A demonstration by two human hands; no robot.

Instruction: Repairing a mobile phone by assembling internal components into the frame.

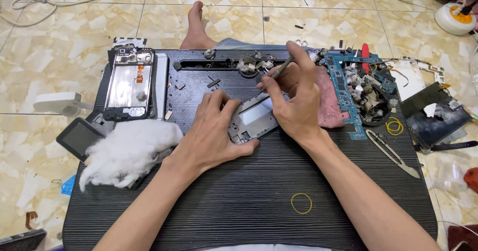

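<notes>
Near the middle of the frame, my left hand (211, 131) lies over the phone frame (255, 117), fingers curled closed on its lower left edge, pinning it flat on the dark tabletop (239, 201); my right hand (294, 99) pinches a thin metal tool (280, 69), its tip hidden behind my fingers so I cannot tell where it touches; I judge the frame light, thin, stiff yet easy to bend or crack, and slippery on its bare middle panel, so it is best held by the rims; a wad of cotton (127, 151) lies at left.
</notes>
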